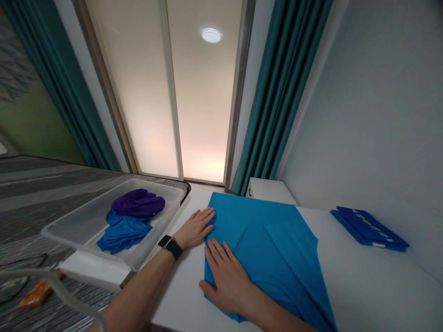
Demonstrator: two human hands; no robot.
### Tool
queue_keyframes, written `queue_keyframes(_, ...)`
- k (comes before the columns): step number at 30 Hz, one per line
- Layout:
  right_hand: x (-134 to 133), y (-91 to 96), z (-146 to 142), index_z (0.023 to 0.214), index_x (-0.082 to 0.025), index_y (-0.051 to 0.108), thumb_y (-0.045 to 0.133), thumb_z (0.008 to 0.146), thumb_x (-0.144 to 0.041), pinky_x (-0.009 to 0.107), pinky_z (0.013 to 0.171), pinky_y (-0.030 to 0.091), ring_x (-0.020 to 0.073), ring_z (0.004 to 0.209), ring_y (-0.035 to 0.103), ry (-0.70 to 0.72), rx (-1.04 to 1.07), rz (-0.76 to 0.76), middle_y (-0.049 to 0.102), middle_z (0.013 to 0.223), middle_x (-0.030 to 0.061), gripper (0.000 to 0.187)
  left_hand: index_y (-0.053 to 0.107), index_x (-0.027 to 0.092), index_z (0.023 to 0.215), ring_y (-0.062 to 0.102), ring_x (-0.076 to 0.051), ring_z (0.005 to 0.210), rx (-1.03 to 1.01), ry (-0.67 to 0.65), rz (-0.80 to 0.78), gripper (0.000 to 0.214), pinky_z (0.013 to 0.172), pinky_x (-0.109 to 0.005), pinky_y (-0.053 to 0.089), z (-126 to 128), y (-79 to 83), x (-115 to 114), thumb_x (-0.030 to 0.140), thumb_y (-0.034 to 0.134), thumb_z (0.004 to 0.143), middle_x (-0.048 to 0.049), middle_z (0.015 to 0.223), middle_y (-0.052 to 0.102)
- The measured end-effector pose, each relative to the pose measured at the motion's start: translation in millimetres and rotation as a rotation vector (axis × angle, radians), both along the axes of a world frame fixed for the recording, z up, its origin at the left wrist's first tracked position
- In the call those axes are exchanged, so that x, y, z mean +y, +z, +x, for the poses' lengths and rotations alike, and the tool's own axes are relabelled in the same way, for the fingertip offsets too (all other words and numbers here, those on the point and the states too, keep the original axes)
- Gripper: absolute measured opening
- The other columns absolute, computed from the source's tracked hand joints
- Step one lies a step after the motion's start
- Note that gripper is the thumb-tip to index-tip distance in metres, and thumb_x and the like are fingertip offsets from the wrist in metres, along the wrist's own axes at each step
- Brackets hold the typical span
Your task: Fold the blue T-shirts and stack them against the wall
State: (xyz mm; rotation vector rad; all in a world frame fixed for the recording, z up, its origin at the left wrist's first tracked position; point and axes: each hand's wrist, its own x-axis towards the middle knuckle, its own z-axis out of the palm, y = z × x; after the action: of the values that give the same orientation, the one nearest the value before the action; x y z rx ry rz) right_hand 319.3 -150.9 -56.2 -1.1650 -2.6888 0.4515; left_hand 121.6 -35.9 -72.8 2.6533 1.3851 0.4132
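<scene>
Cloth: bright blue fabric (273, 263), lying flat and folded into big angled flaps, with diagonal creases and a pretty smooth surface overall.
Where it is: on a white table (367, 281), over toward the table's left side, right by the tray.
Left grip: the left hand (194, 228) is wide open and palm down, with a black watch (170, 246) on the wrist. Its fingertips (210, 213) are right at the cloth's left edge.
Right grip: the right hand (226, 281) is wide open too, pressed flat on the cloth's lower left part, fingers spread and thumb out near the edge.
Holding: nothing pinched or gripped by either hand, just flat palms on or at the fabric.
Tray: a clear plastic tray (74, 226) sits just left of the table, holding a purple cloth (138, 204) and a crumpled dark blue cloth (122, 234).
Far right: a folded navy cloth (368, 227) lies on the table by the wall.
Behind: a white cabinet (270, 190) between teal curtains (284, 87).
</scene>
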Motion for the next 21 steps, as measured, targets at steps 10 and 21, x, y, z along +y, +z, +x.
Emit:
queue_keyframes(10,-4,0.6,3,0.154,-0.012,0.021,0.033,0.097,-0.053,0.046,0.121,0.003,0.0253,0.148,0.005,-0.002,-0.004,0.003,0.010,0.160,0.0099,0.071,0.042,0.024,0.145,0.033,-0.019,0.142,0.034,0.199,-0.003,0.047,0.117,-0.045,0.022,-5,-5.4,5,0.036,0.027,0.102,-0.0061,0.153,0.039)
queue_keyframes(21,28,1.9,28,0.152,-0.010,0.025,0.025,0.100,-0.044,0.043,0.121,0.003,0.0207,0.148,0.011,-0.141,0.065,0.048,0.018,0.159,0.0081,0.062,0.038,0.023,0.147,0.030,-0.022,0.144,0.006,0.186,0.170,0.052,0.120,-0.045,0.014,13,-3.4,-8,0.037,0.040,0.097,-0.0068,0.154,0.036)
